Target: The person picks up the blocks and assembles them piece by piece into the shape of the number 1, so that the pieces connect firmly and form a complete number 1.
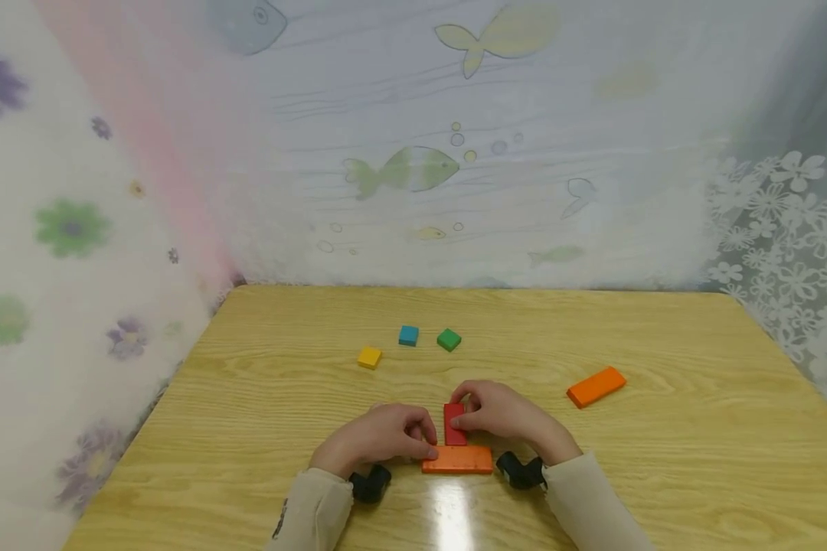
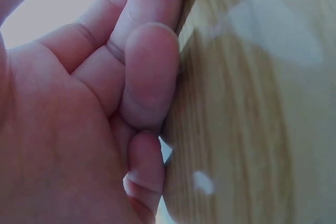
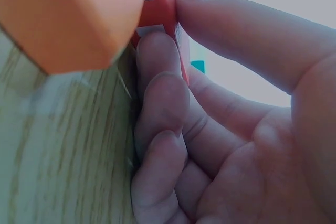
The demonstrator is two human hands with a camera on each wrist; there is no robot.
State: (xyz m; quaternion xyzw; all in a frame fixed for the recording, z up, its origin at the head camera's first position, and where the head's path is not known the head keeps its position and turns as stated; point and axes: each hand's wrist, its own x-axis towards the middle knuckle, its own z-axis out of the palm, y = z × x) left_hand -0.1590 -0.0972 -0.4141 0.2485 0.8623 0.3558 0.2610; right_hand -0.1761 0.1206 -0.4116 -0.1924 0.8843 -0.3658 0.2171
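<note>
An orange rectangular block point(image 1: 463, 460) lies crosswise at the near middle of the table. My left hand point(image 1: 389, 435) holds its left end, thumb at the top corner and fingers curled behind. A smaller red block point(image 1: 453, 415) points away from me, its near end right at the orange block's far side. My right hand point(image 1: 501, 413) pinches the red block between thumb and fingers. In the right wrist view the orange block point(image 3: 73, 19) looms close, and the fingertips reach in along the red block point(image 3: 160, 11), which has white patches on it.
Beyond the hands lie a yellow block point(image 1: 369, 357), a blue block point(image 1: 408, 335) and a green block point(image 1: 449, 340). Another orange block point(image 1: 596, 386) rests at an angle on the right. Patterned curtains point(image 1: 413, 229) hang along the table's back and left sides.
</note>
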